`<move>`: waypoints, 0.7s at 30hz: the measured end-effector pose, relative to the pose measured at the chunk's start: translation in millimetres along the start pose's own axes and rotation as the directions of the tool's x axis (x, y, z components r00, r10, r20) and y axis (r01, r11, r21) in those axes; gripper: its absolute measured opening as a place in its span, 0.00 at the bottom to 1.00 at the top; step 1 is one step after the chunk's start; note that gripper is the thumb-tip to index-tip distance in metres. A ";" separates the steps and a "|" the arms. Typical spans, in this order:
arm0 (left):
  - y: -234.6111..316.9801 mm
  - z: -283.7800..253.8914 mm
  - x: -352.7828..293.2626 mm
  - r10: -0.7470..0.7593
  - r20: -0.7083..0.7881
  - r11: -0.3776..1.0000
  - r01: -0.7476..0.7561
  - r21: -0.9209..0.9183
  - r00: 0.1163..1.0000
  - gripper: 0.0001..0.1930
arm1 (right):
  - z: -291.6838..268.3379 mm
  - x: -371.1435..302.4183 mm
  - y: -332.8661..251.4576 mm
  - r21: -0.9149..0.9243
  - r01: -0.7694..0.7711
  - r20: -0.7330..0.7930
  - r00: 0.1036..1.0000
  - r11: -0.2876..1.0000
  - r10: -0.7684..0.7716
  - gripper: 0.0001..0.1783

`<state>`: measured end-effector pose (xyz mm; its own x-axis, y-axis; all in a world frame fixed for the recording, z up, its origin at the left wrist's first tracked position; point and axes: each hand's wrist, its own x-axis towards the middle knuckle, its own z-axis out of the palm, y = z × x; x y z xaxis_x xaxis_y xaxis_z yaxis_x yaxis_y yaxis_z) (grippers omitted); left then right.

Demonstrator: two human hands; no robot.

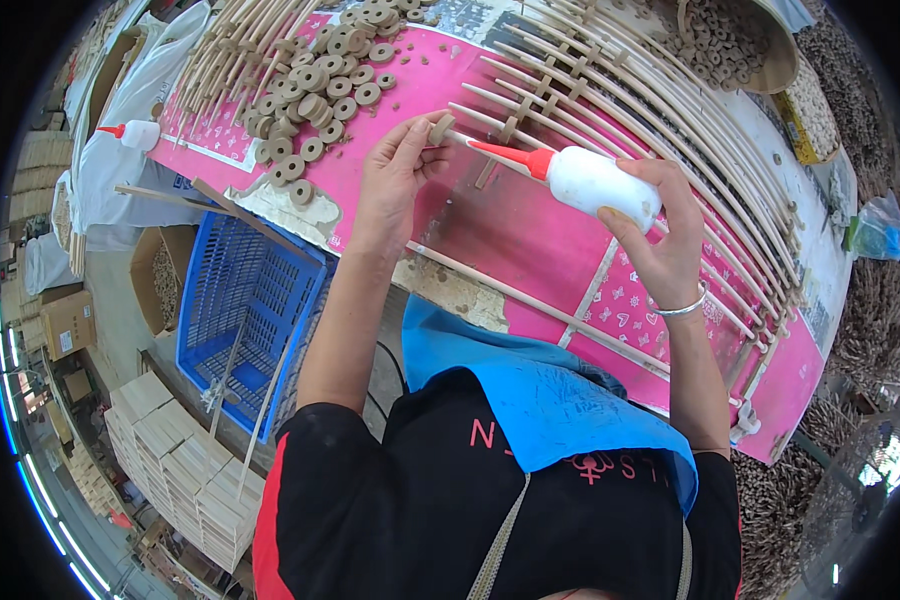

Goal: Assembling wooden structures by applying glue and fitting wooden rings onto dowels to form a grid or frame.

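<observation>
Between the thumb and fingers of my left hand (395,170) is a small wooden ring (441,128), held above the pink-covered table (380,130). My right hand (660,235) grips a white squeeze bottle (595,185) with a red nozzle, tilted so that its tip points left toward the ring. Tip and ring look close together; whether they touch I cannot tell. Beneath and beyond the bottle lie wooden rods (660,150) in a long row, several with rings on them. Left of my left hand spreads a loose pile of wooden rings (320,85).
A second white bottle with a red tip (140,135) is at the table's left. Rods with rings (235,55) lie at the far left. A blue plastic basket (255,255) stands below the table edge. At the far right is a container of small rings (775,60).
</observation>
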<state>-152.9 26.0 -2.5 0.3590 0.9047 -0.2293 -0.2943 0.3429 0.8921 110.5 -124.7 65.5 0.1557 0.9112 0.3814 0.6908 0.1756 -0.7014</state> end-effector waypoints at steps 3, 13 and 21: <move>0.3 3.3 -1.5 -0.005 -0.006 1.000 0.005 0.012 1.000 0.16 | -2.2 -1.5 -1.6 -0.003 -0.005 -0.002 1.000 1.000 0.005 0.25; -13.3 -19.5 2.9 0.176 0.160 0.895 -0.225 0.385 0.971 0.18 | -38.3 -34.7 15.7 0.187 -0.198 -0.049 0.976 0.962 0.211 0.31; -12.1 -41.7 20.4 -0.037 0.066 0.998 0.034 0.043 0.997 0.20 | -214.8 -180.7 143.6 0.390 -0.354 -0.841 0.239 0.850 0.485 0.31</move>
<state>-178.9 50.9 -34.1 0.4276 0.8727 -0.2356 -0.2435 0.3622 0.8997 333.1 -344.2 25.2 0.9664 -0.0108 0.2569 0.2565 -0.0284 -0.9661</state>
